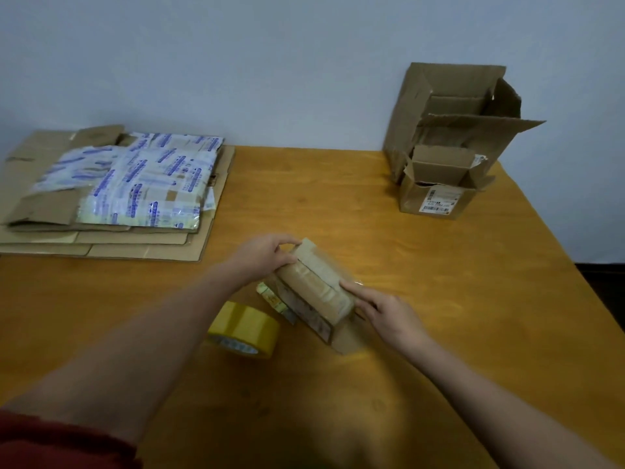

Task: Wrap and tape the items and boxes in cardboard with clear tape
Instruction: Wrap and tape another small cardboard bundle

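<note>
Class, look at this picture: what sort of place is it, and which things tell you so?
Probably a makeshift parcel-packing spot at a plain wooden table: flattened cardboard sheets, opened cartons and a tape roll suggest it.

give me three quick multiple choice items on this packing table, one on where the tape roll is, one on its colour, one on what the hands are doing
1. Where does the tape roll lie?
A. inside the open box
B. on the table, on the near left side of the bundle
C. on the flat cardboard stack

2. What colour does the tape roll look?
A. yellow
B. red
C. black

3. What are the hands doing?
A. both hold the cardboard-wrapped bundle
B. both rest flat on the table
C. one lifts the tape roll

Answers: 1 B, it lies on the table beside the bundle; 2 A, its band is yellow; 3 A, left hand and right hand grip opposite ends.
</note>
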